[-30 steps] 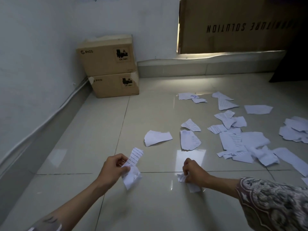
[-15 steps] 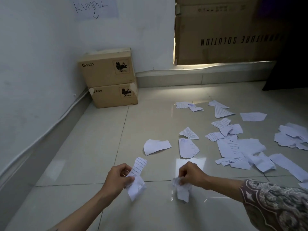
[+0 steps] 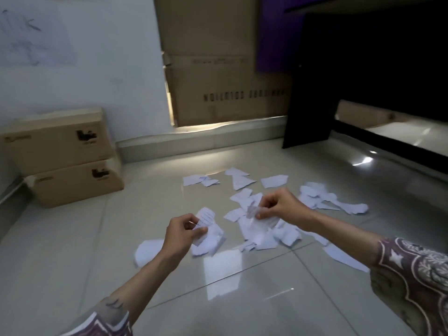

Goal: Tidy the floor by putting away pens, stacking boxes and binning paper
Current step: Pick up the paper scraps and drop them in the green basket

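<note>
Floor (image 3: 72, 275) scraps (image 3: 266, 183) remain; both hands now lifted, gripping paper.

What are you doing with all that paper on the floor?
A person is picking up torn paper. The left hand holds a lined scrap, and the right hand pinches another scrap. Many more scraps lie on the tiled floor. Two cardboard boxes sit stacked by the wall.
</note>
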{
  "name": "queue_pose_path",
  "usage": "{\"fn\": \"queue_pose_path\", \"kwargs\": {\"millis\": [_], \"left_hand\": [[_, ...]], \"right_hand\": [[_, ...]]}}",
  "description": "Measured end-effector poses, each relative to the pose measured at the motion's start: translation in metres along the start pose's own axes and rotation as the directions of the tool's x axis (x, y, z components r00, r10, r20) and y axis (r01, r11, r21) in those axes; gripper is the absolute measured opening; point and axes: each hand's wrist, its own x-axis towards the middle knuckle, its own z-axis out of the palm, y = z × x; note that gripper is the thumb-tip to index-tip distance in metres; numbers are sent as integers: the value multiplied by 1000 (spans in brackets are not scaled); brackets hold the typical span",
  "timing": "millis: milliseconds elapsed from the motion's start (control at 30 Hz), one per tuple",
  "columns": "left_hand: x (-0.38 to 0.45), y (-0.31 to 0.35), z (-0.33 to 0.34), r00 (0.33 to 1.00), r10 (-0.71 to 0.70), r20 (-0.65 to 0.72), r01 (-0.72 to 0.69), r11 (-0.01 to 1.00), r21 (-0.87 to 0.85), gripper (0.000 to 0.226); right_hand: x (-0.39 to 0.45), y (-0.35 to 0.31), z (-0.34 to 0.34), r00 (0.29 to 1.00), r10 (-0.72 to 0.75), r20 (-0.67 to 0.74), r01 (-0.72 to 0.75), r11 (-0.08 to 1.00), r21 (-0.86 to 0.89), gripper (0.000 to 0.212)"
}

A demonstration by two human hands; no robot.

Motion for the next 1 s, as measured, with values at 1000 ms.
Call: {"fn": "queue_pose_path", "kwargs": {"millis": [1000], "left_hand": [[-69,245,421,609,347,713,-283,935,-214,22]], "right_hand": [[-282,99,-266,164,340,-926,-526,824,209,31]]}}
